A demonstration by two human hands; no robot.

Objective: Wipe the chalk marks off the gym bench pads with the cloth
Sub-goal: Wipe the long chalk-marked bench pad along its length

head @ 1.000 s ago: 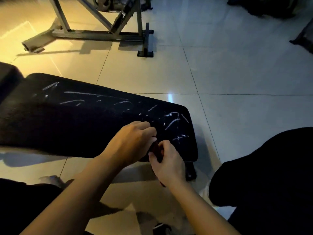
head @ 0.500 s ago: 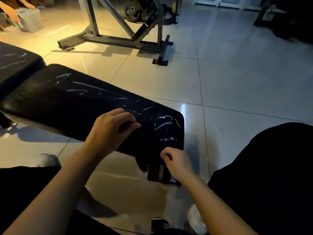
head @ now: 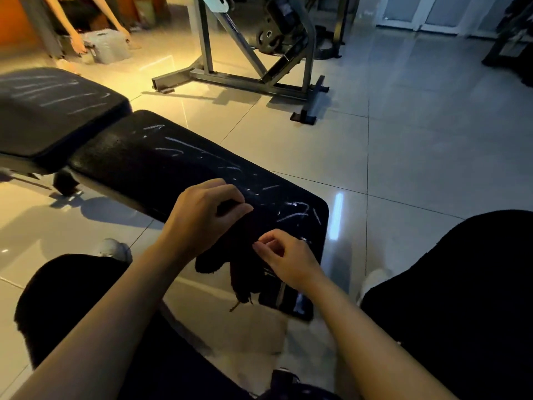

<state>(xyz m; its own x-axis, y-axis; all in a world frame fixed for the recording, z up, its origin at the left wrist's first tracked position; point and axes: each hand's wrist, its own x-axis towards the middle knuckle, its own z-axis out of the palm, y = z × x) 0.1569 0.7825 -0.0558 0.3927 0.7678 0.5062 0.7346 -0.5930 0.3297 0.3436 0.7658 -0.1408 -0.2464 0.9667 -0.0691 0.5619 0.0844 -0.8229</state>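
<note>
Long black bench pad [head: 161, 168] ran from centre toward upper left, top unobstructed beyond both hands at near end. Second black pad [head: 49, 116] abutted it, upper left. Open pale tiled floor [head: 403, 157] right of centre. Grey steel machine frame [head: 245, 73] blocked upper centre.

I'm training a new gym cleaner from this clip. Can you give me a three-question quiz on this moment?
1. True or false: the long black bench pad is already free of white chalk marks.
2. What does the left hand grip? A) a spray bottle B) the dark cloth C) a brush
3. Fill in: the second, shorter black pad at the left carries chalk ____.

Key: 1 false; 2 B; 3 marks. The right hand pinches the same cloth, which hangs over the pad's near edge.
</note>
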